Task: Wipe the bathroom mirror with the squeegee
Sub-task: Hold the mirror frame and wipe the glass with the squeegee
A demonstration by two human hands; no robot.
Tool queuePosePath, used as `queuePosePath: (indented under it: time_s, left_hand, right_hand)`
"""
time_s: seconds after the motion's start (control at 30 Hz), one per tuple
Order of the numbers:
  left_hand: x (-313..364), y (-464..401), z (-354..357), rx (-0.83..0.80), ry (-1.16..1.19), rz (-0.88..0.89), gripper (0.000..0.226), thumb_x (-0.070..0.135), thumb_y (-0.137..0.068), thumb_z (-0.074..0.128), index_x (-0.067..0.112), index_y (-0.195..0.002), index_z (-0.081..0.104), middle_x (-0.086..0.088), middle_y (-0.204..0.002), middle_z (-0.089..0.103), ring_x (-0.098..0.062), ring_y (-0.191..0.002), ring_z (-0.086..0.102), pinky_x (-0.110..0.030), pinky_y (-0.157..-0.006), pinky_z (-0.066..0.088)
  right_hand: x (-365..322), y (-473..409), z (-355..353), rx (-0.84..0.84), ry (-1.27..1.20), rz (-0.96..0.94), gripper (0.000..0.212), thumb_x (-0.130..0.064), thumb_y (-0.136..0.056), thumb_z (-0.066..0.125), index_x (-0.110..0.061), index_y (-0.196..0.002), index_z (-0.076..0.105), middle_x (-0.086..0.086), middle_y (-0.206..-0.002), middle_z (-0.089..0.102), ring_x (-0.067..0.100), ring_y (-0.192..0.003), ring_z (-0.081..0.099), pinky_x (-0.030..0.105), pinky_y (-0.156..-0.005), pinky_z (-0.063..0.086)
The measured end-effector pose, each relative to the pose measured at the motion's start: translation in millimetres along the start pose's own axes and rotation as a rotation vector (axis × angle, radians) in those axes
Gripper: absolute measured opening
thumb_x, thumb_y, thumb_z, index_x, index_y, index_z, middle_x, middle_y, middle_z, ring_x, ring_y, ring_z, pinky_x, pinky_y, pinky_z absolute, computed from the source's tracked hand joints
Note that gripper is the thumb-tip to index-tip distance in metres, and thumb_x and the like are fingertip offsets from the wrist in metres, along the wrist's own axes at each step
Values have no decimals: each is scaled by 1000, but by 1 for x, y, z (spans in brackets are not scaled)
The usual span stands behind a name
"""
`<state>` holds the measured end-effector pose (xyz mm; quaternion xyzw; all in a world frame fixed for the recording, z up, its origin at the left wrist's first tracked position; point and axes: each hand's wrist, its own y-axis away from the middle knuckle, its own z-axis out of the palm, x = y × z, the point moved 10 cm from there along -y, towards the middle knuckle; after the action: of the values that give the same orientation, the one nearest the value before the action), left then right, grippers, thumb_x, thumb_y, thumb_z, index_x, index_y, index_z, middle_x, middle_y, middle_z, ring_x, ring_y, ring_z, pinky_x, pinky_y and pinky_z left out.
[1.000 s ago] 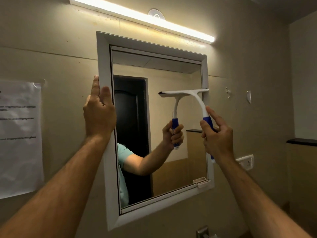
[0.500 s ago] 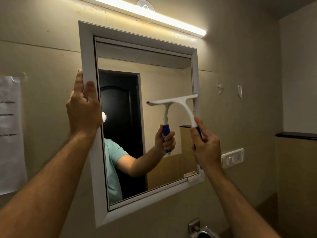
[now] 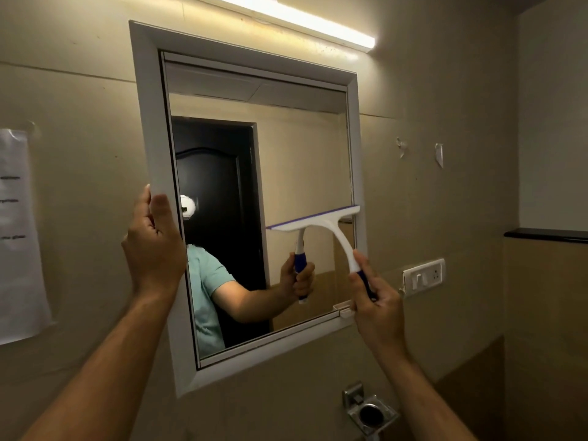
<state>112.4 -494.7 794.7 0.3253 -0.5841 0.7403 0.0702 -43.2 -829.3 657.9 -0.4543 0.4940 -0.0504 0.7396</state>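
A downward stroke on the right strip of the mirror [image 3: 302, 160] looks to be in hand: the squeegee [image 3: 321, 222] has its blade lying across the glass a little below mid-height, its right end at the inner edge of the frame [image 3: 149, 122]. The right hand [image 3: 377, 300] is clenched round the blue handle, so the blade sits above and to the left of that grip, the white neck curving up from the fingers to the crossbar. The left hand [image 3: 154, 246] grasps the left side of the frame, fingers wrapped over its edge, apparently steadying it. The next move probably calls for drawing the blade on down to the bottom rail with even pressure, keeping it level, then lifting off and starting a fresh strip further left, overlapping this one.
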Motion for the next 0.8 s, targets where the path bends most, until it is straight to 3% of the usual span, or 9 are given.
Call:
queuePosePath:
  time_s: [0.13,0.37,0.5,0.63,0.8]
  left_hand:
    - [-5,8,3,-9,-12,12,53,48,-102,27,11,-134,48,-21,-120,63,-40,-111,56,-43,-87,45]
    - [-15,12,4,-29,-6,-16,57,49,-101,26,4,-129,49,-26,-117,62,-44,-107,56,-45,-83,44]
    - [-16,12,4,-33,-18,-25,57,49,-101,26,7,-131,49,-24,-122,61,-42,-112,55,-44,-86,42]
    - [-17,11,5,-39,-17,-17,55,48,-101,27,7,-130,50,-22,-125,60,-42,-114,53,-44,-89,42]
    - [-21,18,5,-60,47,-23,50,49,-101,29,18,-136,45,-11,-123,63,-30,-110,58,-33,-83,43]
  right_hand:
    - [-1,-4,3,-15,-9,18,45,-34,-92,55,-31,-138,52,-5,-85,61,2,-57,56,16,-49,47]
    - [34,43,-7,-72,-63,159,44,-47,-84,55,-46,-127,56,-6,-66,58,18,-54,45,26,-43,41]
    - [16,35,-12,-51,-29,134,43,-41,-90,53,-37,-132,56,-10,-69,59,8,-55,47,20,-45,42]
    - [-4,11,-6,-37,4,83,42,-31,-96,52,-31,-138,52,-6,-88,58,-1,-59,55,14,-49,46]
    - [18,33,-3,-78,-28,150,48,-45,-89,51,-37,-137,52,-5,-85,57,2,-59,52,16,-50,45]
